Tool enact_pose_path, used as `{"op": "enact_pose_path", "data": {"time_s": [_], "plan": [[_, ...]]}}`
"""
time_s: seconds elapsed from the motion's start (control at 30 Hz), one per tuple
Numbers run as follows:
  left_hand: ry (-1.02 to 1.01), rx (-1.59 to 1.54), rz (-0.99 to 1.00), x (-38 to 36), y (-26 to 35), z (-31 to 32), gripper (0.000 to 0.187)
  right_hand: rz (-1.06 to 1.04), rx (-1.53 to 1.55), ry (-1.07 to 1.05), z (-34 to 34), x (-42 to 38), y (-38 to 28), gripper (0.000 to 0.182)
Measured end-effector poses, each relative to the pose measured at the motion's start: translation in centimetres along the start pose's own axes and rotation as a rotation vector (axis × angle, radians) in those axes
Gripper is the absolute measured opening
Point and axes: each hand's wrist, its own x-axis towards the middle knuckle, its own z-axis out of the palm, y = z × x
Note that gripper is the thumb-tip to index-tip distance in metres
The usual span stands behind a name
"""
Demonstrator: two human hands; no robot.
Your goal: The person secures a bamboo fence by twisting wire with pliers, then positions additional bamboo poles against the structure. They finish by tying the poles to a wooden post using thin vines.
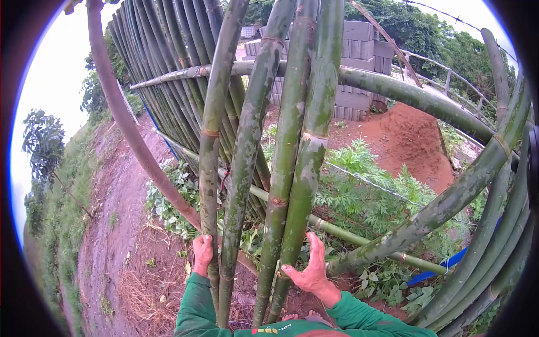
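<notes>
Four upright green bamboo poles (244, 151) stand side by side in front of me, leaning slightly and spreading apart at the bottom. My left hand (202, 254) is at the lower part of the leftmost pole (209, 163), its thumb against the pole and its fingers curled round the outer side. Beside the rightmost pole (311, 151), my right hand (310, 268) has its fingers spread and pointing up, the thumb at the pole's lower part. Both arms wear green sleeves. A horizontal bamboo rail (415, 98) runs behind the poles.
A row of bamboo poles (163, 73) forms a fence at the back left. A bent trunk (120, 112) curves down at the left. Bamboo (443, 202) leans in from the right. Behind are grey blocks (355, 95), a soil mound (412, 140) and barbed wire (457, 20).
</notes>
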Motion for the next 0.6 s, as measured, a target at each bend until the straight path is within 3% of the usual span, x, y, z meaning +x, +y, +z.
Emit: {"op": "enact_pose_path", "data": {"time_s": [0.07,0.17,0.23,0.3,0.4,0.5,0.57,0.6], "plan": [[0.072,0.053,0.004,1.0,4.3,-2.7,0.084,-0.057,0.28,0.045,-1.5,0.2,-1.2,0.09],[0.065,0.014,-0.001,4.2,17.1,-4.8,0.084,0.033,0.722,-0.4,0.0,2.3,-3.7,0.072],[0.028,-0.099,-0.003,7.0,26.0,-4.8,0.082,0.097,0.83,-0.789,2.5,4.2,-6.6,0.093],[0.038,-0.08,0.036,10.1,34.7,-3.9,0.081,0.038,0.999,-0.917,8.0,3.9,-9.0,0.112],[-0.009,-0.053,0.092,12.8,47.4,-1.4,0.079,-0.256,0.561,-0.511,15.1,3.9,-14.0,0.115],[-0.077,0.161,0.286,15.5,52.5,-1.3,0.083,-0.137,1.126,-0.316,18.8,7.3,-17.5,0.11],[-0.015,0.262,0.585,13.3,51.6,-3.1,0.091,-0.2,1.079,-0.304,19.0,10.0,-18.3,0.104],[0.023,0.302,0.731,11.7,50.6,-4.4,0.097,-0.286,0.936,-0.191,16.4,11.8,-19.4,0.103]]}}
